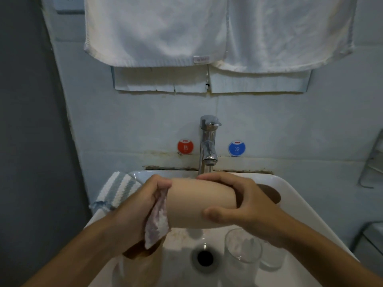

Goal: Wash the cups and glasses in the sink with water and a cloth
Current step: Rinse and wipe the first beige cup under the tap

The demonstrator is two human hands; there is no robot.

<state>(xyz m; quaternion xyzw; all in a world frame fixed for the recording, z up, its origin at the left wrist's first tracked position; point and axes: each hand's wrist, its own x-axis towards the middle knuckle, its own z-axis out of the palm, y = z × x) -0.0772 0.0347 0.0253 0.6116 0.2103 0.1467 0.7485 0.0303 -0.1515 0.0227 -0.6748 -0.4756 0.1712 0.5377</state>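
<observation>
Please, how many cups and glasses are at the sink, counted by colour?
Beige cup: 1
Dark brown cup: 1
Amber glass: 1
Clear glasses, the second partly hidden: 2
Total: 5

Two white towels, hung side by side on the tiled wall. Round red sticker and round blue sticker on the wall, one either side of the tap. Wire rack, wall-mounted, at the right edge.
</observation>
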